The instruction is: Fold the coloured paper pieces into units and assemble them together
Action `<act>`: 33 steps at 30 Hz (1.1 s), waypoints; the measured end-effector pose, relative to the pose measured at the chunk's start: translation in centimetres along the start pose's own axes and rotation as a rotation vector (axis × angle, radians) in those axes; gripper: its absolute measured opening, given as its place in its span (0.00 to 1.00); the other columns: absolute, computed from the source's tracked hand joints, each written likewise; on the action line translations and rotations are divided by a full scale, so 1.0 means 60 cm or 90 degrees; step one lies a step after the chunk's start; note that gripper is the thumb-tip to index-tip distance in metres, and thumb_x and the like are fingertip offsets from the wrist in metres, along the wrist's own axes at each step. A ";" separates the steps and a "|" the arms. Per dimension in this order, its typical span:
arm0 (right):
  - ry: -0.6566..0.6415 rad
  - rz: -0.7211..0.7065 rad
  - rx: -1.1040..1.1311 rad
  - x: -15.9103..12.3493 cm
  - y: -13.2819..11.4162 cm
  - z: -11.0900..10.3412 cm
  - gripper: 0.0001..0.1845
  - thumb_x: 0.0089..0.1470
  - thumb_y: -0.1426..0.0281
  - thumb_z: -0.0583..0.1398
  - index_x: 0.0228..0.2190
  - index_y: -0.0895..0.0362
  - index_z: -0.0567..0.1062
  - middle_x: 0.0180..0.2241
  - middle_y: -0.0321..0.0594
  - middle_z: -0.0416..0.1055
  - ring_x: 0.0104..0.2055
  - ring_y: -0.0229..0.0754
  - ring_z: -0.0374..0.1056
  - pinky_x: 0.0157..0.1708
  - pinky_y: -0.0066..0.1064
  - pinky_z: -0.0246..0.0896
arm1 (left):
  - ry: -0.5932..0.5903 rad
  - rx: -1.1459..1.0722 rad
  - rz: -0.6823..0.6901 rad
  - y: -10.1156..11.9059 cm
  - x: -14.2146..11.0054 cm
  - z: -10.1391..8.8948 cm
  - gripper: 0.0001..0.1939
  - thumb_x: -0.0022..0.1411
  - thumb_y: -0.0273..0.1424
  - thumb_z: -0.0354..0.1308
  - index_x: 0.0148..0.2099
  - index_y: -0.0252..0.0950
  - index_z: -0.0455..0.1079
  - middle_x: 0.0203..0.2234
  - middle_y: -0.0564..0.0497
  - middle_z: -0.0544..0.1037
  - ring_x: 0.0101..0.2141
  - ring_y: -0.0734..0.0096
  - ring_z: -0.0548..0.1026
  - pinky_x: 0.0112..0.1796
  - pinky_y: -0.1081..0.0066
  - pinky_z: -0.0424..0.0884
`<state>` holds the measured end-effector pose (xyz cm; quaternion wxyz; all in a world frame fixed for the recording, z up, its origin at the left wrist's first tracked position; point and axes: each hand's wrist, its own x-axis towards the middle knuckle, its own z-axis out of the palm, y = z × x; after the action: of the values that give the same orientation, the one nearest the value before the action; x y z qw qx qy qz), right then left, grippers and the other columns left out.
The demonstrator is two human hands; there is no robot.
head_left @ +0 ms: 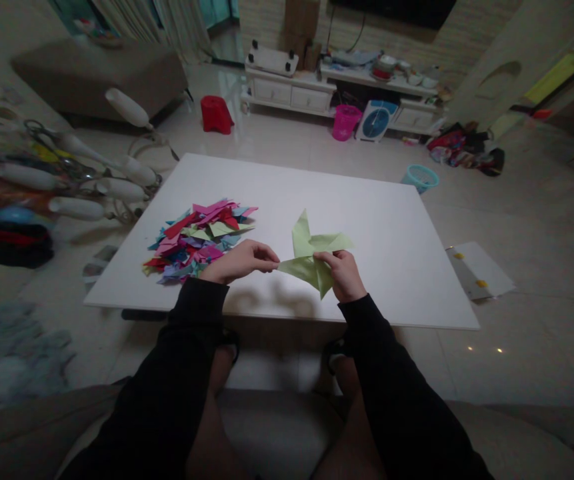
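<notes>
A pale green folded paper pinwheel (303,241), with pointed arms spreading outward, is held above the white table (387,220). My left hand (244,260) pinches the tip of its left arm between thumb and fingers. Near the centre, my right hand (345,272) grips the paper with the thumb on top; the fingers underneath are mostly hidden. Left of my left hand lies a heap of folded paper pieces (201,240) in pink, red, blue, purple and green.
A chandelier with white lamp shades (117,189) stands close to the table's left edge. Beyond the table are a red stool (215,115), a pink bin (345,122) and a blue fan (377,121). A blue basket (421,177) is by the far right corner.
</notes>
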<state>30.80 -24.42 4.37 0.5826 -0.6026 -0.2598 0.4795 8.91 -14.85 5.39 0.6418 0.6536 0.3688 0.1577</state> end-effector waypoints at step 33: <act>-0.184 -0.006 -0.063 -0.005 0.014 0.014 0.18 0.36 0.64 0.74 0.33 0.57 0.83 0.38 0.44 0.83 0.42 0.50 0.78 0.45 0.40 0.72 | 0.026 -0.132 -0.031 -0.005 0.012 0.051 0.23 0.41 0.36 0.76 0.40 0.30 0.81 0.35 0.43 0.84 0.35 0.60 0.80 0.38 0.65 0.75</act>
<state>29.71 -24.45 3.76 0.5111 -0.5540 -0.3671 0.5450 11.42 -16.62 4.53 0.7019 0.5714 0.3791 0.1927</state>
